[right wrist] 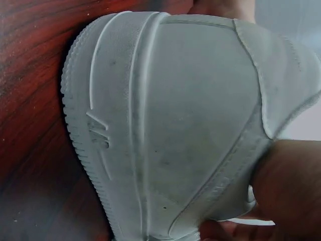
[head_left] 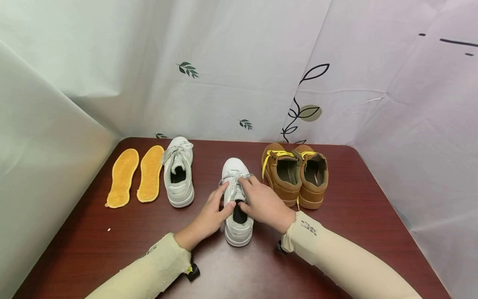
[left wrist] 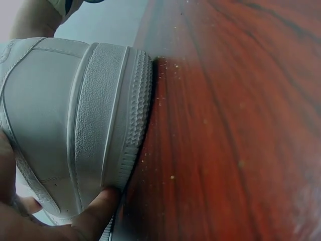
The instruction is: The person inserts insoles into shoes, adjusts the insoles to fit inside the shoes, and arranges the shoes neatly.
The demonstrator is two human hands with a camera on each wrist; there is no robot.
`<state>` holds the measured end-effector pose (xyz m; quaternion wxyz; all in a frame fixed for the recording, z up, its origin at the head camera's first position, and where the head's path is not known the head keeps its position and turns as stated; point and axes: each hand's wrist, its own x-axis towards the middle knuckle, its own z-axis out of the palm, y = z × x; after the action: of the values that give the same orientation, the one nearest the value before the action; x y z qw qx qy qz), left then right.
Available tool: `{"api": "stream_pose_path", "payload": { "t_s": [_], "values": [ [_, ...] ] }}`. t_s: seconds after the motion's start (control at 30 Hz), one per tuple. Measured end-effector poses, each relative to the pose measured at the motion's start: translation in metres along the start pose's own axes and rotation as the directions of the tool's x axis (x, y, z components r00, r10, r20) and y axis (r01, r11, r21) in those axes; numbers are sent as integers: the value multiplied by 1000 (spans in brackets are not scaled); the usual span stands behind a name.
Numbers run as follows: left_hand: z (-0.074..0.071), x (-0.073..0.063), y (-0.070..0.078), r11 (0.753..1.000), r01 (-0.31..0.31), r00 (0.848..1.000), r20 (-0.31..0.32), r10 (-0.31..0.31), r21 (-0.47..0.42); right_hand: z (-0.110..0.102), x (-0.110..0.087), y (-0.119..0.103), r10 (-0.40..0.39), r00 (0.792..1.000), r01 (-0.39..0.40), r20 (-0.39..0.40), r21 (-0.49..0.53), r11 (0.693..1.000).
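A white lace-up sneaker [head_left: 239,233] stands on the table between both hands, toe pointing away from me. My left hand [head_left: 209,216] holds its left side, thumb at the collar. In the left wrist view, a fingertip [left wrist: 103,203] presses low on the sneaker's side [left wrist: 40,105], by the sole. From the right, my right hand [head_left: 267,203] grips the upper, its thumb at the opening and its fingers over the laces. The right wrist view shows the sneaker's side [right wrist: 200,95] with the right hand [right wrist: 291,188] at the collar. Inside the opening it looks dark.
Left of the hands stands a second white sneaker [head_left: 180,193], beside two orange fluffy insoles [head_left: 124,176] lying flat. Two brown shoes [head_left: 285,189] with yellow laces stand to the right. White fabric [head_left: 224,95] hangs behind the dark red table [head_left: 93,249].
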<state>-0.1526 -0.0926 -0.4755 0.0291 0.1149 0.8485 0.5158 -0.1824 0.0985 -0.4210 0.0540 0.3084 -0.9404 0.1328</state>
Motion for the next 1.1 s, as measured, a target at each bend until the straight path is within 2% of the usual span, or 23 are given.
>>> {"api": "stream_pose_path", "payload": {
  "t_s": [0.23, 0.4, 0.6, 0.77, 0.9, 1.0, 1.1],
  "values": [
    [3, 1, -1, 999, -34, 999, -13, 34, -2, 6, 1, 8, -92, 990, 81, -103, -104, 991],
    [4, 1, -2, 998, -58, 998, -11, 58, 12, 9, 0, 14, -87, 988, 80, -126, -60, 995],
    [4, -1, -2, 997, -70, 997, -20, 71, 29, 17, -1, 18, -28, 987, 37, -159, 48, 998],
    [2, 1, 0, 998, -59, 998, 5, 59, 38, 20, -4, 19, 27, 987, -9, -159, 116, 993],
    [-5, 2, 7, 998, -24, 999, 42, 22, 52, 21, -6, 20, 61, 986, -38, -158, 150, 988],
    [-13, -2, 11, 995, 25, 999, 44, -30, 93, 24, -6, 19, 63, 986, -36, -156, 170, 985],
    [-21, -10, 14, 984, 61, 998, 18, -65, 166, 27, -6, 19, 49, 984, -18, -169, 183, 983]
  ]
}}
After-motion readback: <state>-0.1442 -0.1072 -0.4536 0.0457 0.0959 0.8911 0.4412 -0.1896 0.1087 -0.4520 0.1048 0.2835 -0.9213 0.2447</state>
